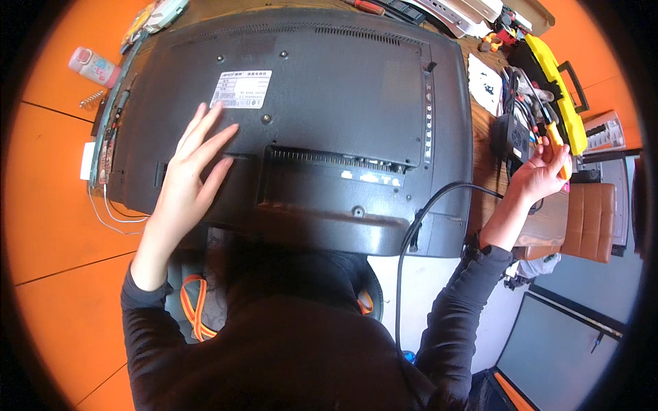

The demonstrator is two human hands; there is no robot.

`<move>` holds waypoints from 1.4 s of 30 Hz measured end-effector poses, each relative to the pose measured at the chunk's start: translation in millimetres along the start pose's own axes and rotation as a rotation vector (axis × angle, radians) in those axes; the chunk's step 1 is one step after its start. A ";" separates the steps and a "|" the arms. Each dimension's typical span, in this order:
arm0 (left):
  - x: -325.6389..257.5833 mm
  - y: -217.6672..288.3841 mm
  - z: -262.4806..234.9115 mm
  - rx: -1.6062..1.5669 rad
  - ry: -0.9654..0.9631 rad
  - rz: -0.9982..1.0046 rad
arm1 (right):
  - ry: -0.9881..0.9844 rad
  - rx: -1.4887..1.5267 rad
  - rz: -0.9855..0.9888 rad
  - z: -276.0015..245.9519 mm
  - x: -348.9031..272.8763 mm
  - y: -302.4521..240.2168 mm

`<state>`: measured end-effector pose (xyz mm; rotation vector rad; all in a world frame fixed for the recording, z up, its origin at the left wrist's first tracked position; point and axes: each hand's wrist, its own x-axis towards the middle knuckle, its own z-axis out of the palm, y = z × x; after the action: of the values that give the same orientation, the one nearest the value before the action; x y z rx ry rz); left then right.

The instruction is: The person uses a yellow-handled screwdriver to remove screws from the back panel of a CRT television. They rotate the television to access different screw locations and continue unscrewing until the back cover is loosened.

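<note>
A large black flat-screen television (329,103) lies face down before me, its back panel up, with a white label (241,90), several screws and a row of ports along the right side. My left hand (195,164) rests on the panel's left part, fingers spread, the tips just below the label. Out to the right, my right hand (538,175) is closed round the yellow-orange handle of a screwdriver (556,140). Its long shaft points up and away toward the toolbox. The right hand is beside a black power adapter (508,139), at the table's right side.
A yellow and black toolbox (558,85) stands at the far right beside tangled cables. A black cable (399,288) loops over the television's lower right corner. Circuit boards (113,130) line the left edge near a pink and white bottle (94,66). A brown padded seat (589,222) is at right.
</note>
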<state>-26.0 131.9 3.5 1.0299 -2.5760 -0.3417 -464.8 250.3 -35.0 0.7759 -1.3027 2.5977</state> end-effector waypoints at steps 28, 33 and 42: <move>-54.8 60.6 60.6 -0.192 0.029 0.167 | -0.492 -0.513 -0.222 28.0 -143.9 -127.7; -57.9 52.3 61.3 -0.234 0.099 0.218 | -0.513 -0.474 -0.248 15.6 -147.9 -132.6; -58.7 50.2 51.7 -0.241 0.136 0.254 | -0.432 -0.429 -0.174 25.4 -158.4 -113.6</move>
<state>-38.0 213.4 -39.6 0.6123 -2.4326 -0.4821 -280.7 317.6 -21.2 1.3317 -1.7287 1.9724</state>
